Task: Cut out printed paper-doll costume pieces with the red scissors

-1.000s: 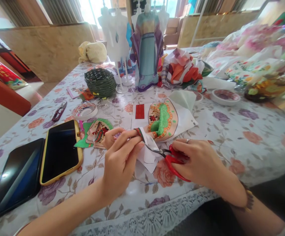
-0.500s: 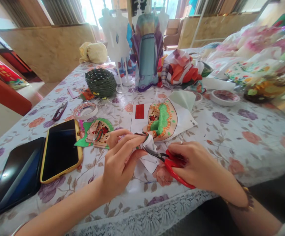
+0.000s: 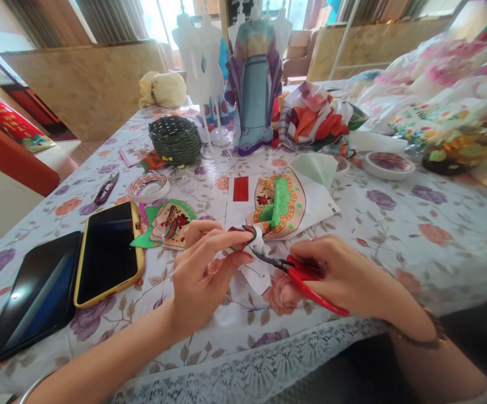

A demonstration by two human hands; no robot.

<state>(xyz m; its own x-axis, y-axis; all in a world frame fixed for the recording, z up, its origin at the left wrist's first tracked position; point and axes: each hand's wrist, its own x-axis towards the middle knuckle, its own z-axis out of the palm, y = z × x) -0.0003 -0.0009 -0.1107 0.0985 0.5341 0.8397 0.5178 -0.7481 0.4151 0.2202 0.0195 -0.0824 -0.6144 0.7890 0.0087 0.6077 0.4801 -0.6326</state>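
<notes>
Between the thumb and fingers of my left hand [image 3: 203, 266] is pinched a small white piece of printed fabric [image 3: 259, 245] with a dark red and green patch. My right hand [image 3: 340, 275] is closed round the red handles of a pair of scissors [image 3: 311, 289]. Their dark blades reach left to the fabric's edge, close to my left thumb. Just beyond my hands lies a larger white printed sheet [image 3: 321, 203] with a green and peach scalloped pattern and a red rectangle. Left of my left hand rest cut green and peach printed pieces [image 3: 171, 224].
Two phones, one black [image 3: 33, 297] and one yellow-cased [image 3: 111, 252], lie at left. Thread snips [image 3: 106, 188], a tape roll [image 3: 148, 187] and a dark woven basket [image 3: 175, 140] sit behind them. Farther back stand a dressed mannequin [image 3: 255, 95] and crumpled fabric [image 3: 315, 120]; another tape roll [image 3: 389, 166] is at right.
The scissors have drawn slightly right with my right hand, and their blades now touch nearer the fabric's edge. The whole view has shifted a little. My left hand keeps its pinch.
</notes>
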